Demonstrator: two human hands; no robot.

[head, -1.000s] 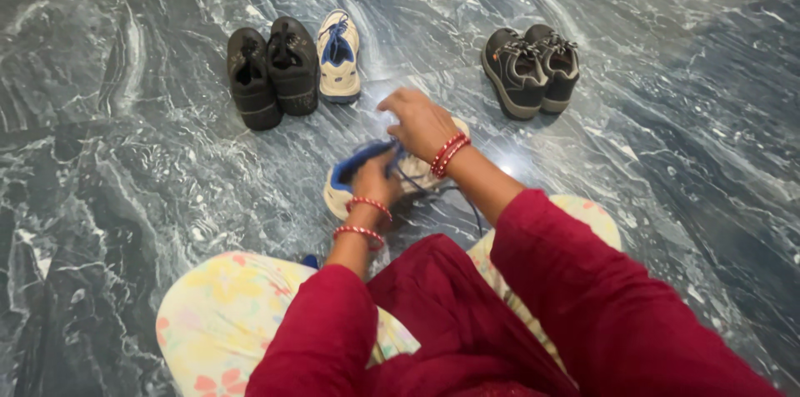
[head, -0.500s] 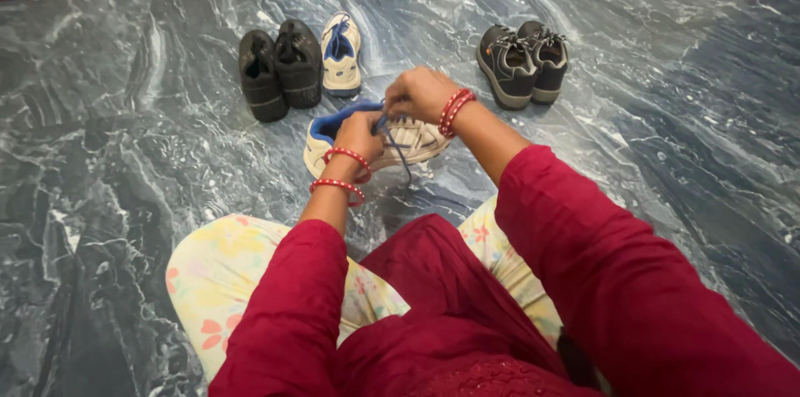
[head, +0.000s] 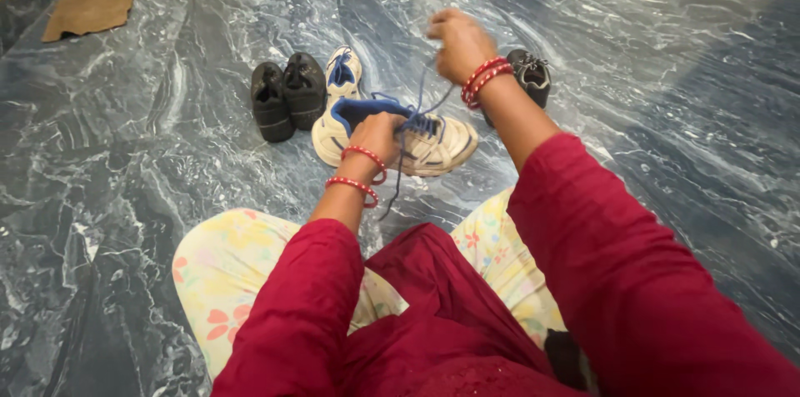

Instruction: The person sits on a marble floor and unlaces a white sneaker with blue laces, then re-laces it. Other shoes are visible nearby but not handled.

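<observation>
Fingers of the left hand (head: 379,132) pressed down on the white-and-blue sneaker (head: 398,134) beneath them, steadying it on the marble floor (head: 133,197), while the raised right hand (head: 454,43) pinched its blue lace (head: 427,101) taut above.

We see a white sneaker (head: 417,143) with a blue lining and blue lace (head: 414,118) lying on the marble floor (head: 125,197), just in front of the knees, toe pointing right. Its lace is drawn upward in a taut strand, and another loose end trails down toward the lap.
</observation>
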